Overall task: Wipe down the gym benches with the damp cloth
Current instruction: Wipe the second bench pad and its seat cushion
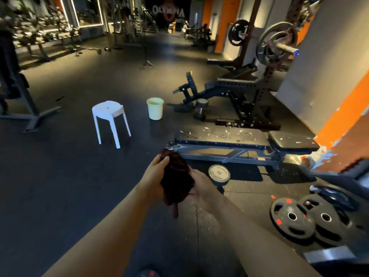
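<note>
Both hands met in front of the person, over the dark rubber floor (60,176), with a dark maroon cloth (176,177) bunched between them. It looked soft and wrinkled, gathered into a lumpy wad with a thin tail hanging below. The left hand (154,173) gripped its upper part, fingers (162,159) curled round the fabric with the thumb on top. The right hand (200,186) held the lower part from the other side; its fingers lay mostly behind the cloth, so how tightly they closed could not be told exactly. Just beyond the hands stood a flat gym bench (239,136) with black padded vinyl, its top speckled with pale flecks and scuffs, on a grey steel frame. A round dumbbell (218,173) with a cream end cap marked 20 lay on the floor near the bench's near edge. Two black rubber weight plates (307,220) with grip holes lay overlapping on the floor to the right. Further back stood a white moulded plastic stool (109,116), a pale cylindrical bucket (155,108), and an adjustable bench (229,82) under a perforated steel rack (265,80) loaded with a barbell.
</note>
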Demonstrator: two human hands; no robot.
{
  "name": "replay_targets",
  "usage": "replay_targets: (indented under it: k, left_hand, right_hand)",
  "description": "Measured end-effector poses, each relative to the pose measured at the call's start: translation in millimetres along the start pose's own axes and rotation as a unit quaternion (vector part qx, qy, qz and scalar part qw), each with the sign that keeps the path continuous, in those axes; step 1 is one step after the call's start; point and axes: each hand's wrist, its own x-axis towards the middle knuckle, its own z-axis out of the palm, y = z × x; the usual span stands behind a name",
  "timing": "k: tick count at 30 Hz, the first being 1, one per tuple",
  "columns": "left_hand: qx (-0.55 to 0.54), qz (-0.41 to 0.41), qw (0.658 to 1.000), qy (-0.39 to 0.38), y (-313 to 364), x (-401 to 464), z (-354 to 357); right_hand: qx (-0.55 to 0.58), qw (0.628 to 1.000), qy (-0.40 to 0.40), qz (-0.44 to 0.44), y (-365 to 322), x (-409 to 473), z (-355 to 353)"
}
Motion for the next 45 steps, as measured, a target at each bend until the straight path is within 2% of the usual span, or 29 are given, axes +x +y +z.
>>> replay_targets:
  k: [5, 7, 9, 13, 20, 23, 26, 29, 33, 36, 38, 41, 43, 45]
  left_hand:
    - [0.212, 0.048, 0.976, 0.009, -12, 84, 20]
    - [0.351, 0.07, 0.934, 0.019, -19, 125, 34]
    - [0.417, 0.095, 0.904, 0.025, -20, 163, 56]
    - [0.439, 0.134, 0.888, 0.017, -12, 237, 109]
    - [0.436, 0.141, 0.889, 0.011, -16, 328, 199]
    - [0.469, 0.166, 0.867, -0.016, -20, 365, 237]
    - [0.526, 0.21, 0.823, -0.036, -25, 406, 282]
    - [0.532, 0.207, 0.817, -0.084, -32, 453, 332]
    - [0.489, 0.164, 0.833, -0.2, -49, 507, 406]
    - [0.428, 0.125, 0.861, -0.246, -64, 530, 455]
    - [0.389, 0.102, 0.866, -0.298, -72, 538, 483]
    - [0.302, 0.024, 0.877, -0.373, -80, 546, 517]
    - [0.287, -0.002, 0.883, -0.372, -89, 555, 534]
    - [0.298, 0.013, 0.89, -0.345, -102, 569, 549]
  right_hand:
    - [-0.068, 0.989, 0.133, -0.009, -6, 84, -62]
    - [-0.079, 0.985, 0.152, -0.017, -16, 117, -95]
    - [-0.111, 0.981, 0.156, -0.03, -30, 150, -129]
    - [-0.235, 0.959, 0.153, -0.03, -61, 206, -196]
    - [-0.396, 0.901, 0.175, -0.042, -119, 263, -295]
    - [-0.462, 0.854, 0.234, -0.046, -127, 279, -341]
    - [-0.452, 0.835, 0.311, -0.044, -135, 292, -389]
    - [-0.45, 0.814, 0.366, -0.023, -144, 307, -429]
    - [-0.37, 0.801, 0.469, -0.041, -155, 340, -466]
    - [-0.255, 0.813, 0.519, -0.071, -172, 369, -478]
    - [-0.157, 0.827, 0.534, -0.079, -188, 386, -483]
    - [0.091, 0.875, 0.466, -0.099, -209, 402, -495]
    - [0.187, 0.887, 0.411, -0.094, -211, 409, -510]
    - [0.217, 0.887, 0.398, -0.088, -208, 415, -531]
